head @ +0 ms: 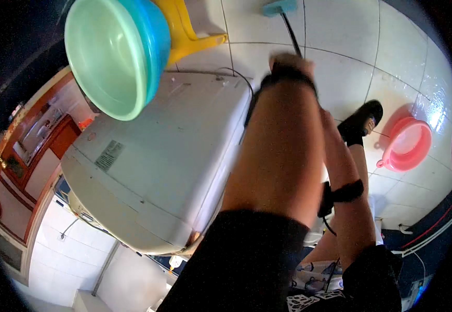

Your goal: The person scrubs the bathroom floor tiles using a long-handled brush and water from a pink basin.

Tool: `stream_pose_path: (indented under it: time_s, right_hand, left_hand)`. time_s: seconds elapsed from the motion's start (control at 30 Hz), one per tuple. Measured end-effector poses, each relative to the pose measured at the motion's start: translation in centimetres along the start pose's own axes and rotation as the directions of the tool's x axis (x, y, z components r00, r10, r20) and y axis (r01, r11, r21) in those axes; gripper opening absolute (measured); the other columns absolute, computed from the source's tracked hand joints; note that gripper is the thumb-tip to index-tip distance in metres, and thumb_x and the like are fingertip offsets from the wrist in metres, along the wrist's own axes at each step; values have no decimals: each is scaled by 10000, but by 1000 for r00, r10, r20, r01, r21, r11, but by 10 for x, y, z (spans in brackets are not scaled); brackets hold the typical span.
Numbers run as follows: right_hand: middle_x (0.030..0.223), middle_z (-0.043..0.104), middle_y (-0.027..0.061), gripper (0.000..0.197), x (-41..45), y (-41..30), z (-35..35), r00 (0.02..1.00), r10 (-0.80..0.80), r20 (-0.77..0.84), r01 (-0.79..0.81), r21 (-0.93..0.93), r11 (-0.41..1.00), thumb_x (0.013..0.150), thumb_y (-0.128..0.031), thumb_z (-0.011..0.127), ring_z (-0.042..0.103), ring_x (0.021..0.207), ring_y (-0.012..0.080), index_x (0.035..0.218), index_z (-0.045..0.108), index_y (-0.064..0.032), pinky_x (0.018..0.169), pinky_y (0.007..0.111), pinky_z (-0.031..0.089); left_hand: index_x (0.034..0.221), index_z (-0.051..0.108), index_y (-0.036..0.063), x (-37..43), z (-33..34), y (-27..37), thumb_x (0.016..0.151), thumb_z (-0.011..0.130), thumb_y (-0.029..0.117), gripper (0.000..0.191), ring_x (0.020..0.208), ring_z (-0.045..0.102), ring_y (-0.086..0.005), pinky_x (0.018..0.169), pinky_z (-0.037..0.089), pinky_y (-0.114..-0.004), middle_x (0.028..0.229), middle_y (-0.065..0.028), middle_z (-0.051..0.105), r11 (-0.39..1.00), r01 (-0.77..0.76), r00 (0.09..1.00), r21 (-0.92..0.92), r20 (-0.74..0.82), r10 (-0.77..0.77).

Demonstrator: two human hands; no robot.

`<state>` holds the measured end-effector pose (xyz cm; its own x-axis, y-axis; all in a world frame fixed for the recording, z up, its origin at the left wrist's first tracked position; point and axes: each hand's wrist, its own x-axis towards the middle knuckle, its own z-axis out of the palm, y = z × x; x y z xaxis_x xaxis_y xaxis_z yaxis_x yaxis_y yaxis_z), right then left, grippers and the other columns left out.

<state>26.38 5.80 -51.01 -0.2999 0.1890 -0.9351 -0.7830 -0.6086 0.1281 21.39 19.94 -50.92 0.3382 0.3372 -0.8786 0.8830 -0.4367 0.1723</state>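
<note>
My left hand point(291, 64), blurred, grips the dark handle point(290, 34) of a cleaning tool above the tiled floor. A light blue head point(279, 7), perhaps a mop or brush head, sits at the handle's far end on the tiles. A black band circles my left wrist. My right hand point(330, 126) is lower, partly covered by my left forearm. Its fingers are hidden, so what it holds cannot be seen. Another black band with a small device is on my right arm.
A white washing machine point(148, 140) stands to my left. Green point(101, 66) and blue point(158, 50) basins rest on a yellow plastic stool point(179, 35). A pink basin point(419, 156) is on the floor, right of my black shoe point(360, 121). The tiles point(430, 93) shine wet at far right.
</note>
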Motion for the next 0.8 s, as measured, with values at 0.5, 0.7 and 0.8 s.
stream_pose_path:
  time_s: [0.5, 0.7, 0.8]
  right_hand:
    - [758, 494, 141, 236, 42, -38, 19, 858, -503, 104, 187, -975, 118, 768, -244, 384, 471, 706, 280, 860, 475, -47, 585, 335, 379]
    - [514, 334, -13, 158, -51, 54, -41, 920, -296, -255, 145, -480, 865, 813, -244, 340, 308, 390, 104, 910, 403, -138, 318, 239, 232]
    - [475, 348, -22, 248, -81, 67, -64, 933, 53, -357, -110, -142, 984, 814, -313, 340, 310, 334, 86, 963, 369, -118, 276, 227, 240]
  left_hand:
    - [1012, 439, -7, 13, 7, 19, 798, 331, 224, 333, 773, 530, -295, 691, 417, -375, 907, -198, 518, 500, 382, 922, -777, 283, -266]
    - [1112, 290, -37, -39, 142, 66, 708, 443, 173, 480, 831, 456, -361, 741, 373, -417, 940, -248, 411, 895, -180, 982, -408, -123, 142]
    - [912, 369, -67, -56, 180, 97, 819, 317, 259, 343, 521, 523, -255, 495, 410, -383, 629, -171, 474, 504, 162, 986, -849, 165, -40]
